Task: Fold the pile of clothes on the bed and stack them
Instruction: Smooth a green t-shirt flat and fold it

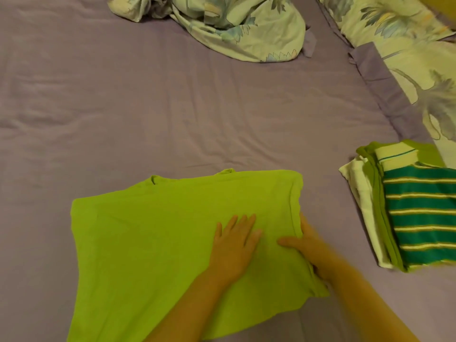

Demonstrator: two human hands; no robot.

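A lime green shirt [153,243] lies spread on the purple bed sheet [148,107], its right side folded inward. My left hand [234,245] rests flat on the shirt with straight fingers. My right hand [304,245] sits at the shirt's folded right edge, thumb on top of the cloth and fingers tucked under the fold. To the right stands a stack of folded clothes [404,208]: a green striped shirt [424,213] on top, green and white garments beneath.
A crumpled floral duvet [222,25] lies at the far middle of the bed. Floral pillows with purple borders [419,77] line the right side behind the stack. Bare sheet spreads to the left and beyond the shirt.
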